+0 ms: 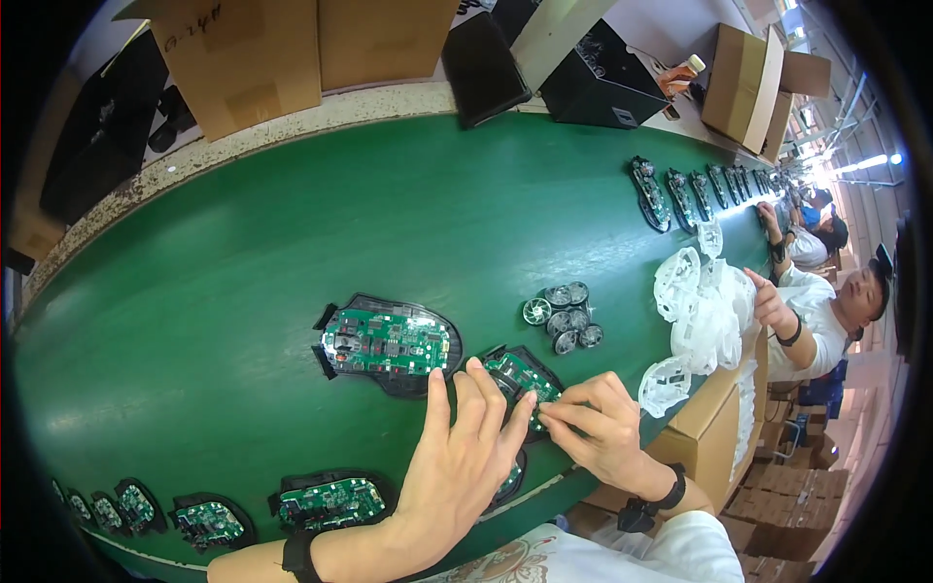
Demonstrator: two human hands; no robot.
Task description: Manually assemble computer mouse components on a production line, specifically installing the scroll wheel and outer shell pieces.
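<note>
My left hand [462, 442] spans a black shell with a green circuit board [520, 377], its thumb and middle fingers at the board's edges. Its index fingertip touches the near edge of a second, larger board in a black shell [389, 338], lying just to the left. My right hand [603, 428] is closed in a pinch at the right end of the smaller board. What it pinches, if anything, is hidden by the fingertips. Partly under my left hand, a further board [507, 483] shows near the table edge.
Several small wheels [566, 316] lie beyond my right hand. Translucent plastic shells [705, 306] are piled at the right, beside a cardboard box [705, 418]. More boards in shells [330, 500] line the green table's near edge and far right. A co-worker's hand [770, 299] is by the pile.
</note>
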